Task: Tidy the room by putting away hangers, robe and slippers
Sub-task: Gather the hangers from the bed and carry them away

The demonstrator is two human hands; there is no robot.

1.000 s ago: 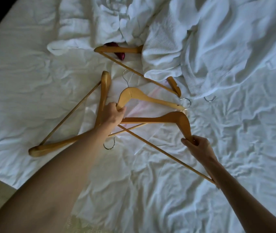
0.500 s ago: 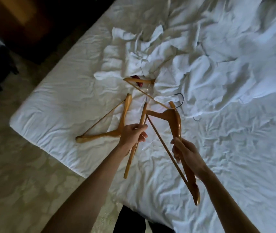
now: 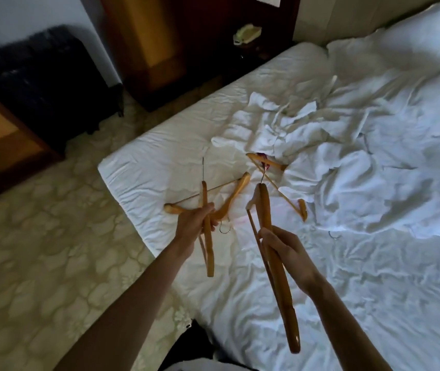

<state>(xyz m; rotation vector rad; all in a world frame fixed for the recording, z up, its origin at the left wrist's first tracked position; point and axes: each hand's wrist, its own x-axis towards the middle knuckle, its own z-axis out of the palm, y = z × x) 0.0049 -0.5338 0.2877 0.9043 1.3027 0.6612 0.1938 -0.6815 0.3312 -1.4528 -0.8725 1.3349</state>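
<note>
Hanger collection step underway. Left hand (image 3: 196,223) was clamped on 1 wooden hanger (image 3: 207,236), held upright above the bed (image 3: 138,170) edge. Right hand (image 3: 285,253) was closed around a second hanger (image 3: 280,279), long curved wood with thin bar. 2 more hangers, one (image 3: 229,202) flat on the wrinkled sheet and another (image 3: 283,194) beside the crumpled white robe (image 3: 347,178), were uncollected. Next likely: gather those, needing both held ones in 1 hand. No slippers clearly visible.
</note>
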